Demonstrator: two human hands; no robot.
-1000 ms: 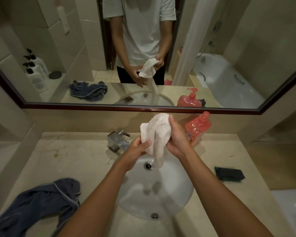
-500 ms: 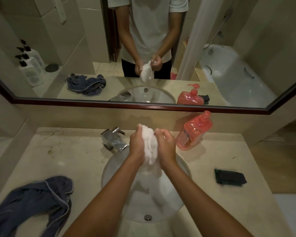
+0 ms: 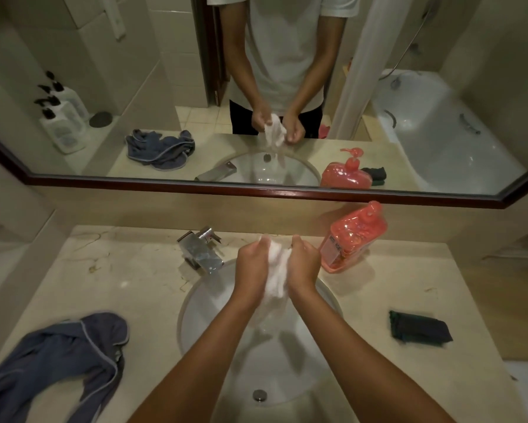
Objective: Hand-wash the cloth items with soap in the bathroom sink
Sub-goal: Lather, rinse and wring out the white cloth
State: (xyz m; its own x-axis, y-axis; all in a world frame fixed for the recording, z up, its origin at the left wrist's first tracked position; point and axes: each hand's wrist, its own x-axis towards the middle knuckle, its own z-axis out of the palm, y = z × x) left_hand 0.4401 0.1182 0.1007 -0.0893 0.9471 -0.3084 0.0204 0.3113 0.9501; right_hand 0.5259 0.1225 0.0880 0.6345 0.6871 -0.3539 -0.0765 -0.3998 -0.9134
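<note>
both hands bunched up on the white cloth (image 3: 277,270) over the sink (image 3: 195,303); left hand (image 3: 252,267) and right hand (image 3: 304,264) each got a tight grip on it; soap bottle (image 3: 353,239) just right of the right hand

No readable text showing anywhere. Label on pink soap bottle (image 3: 353,239) carrying print, too blurred to read. White pump bottles (image 3: 62,117) in mirror showing no legible marks.
</note>
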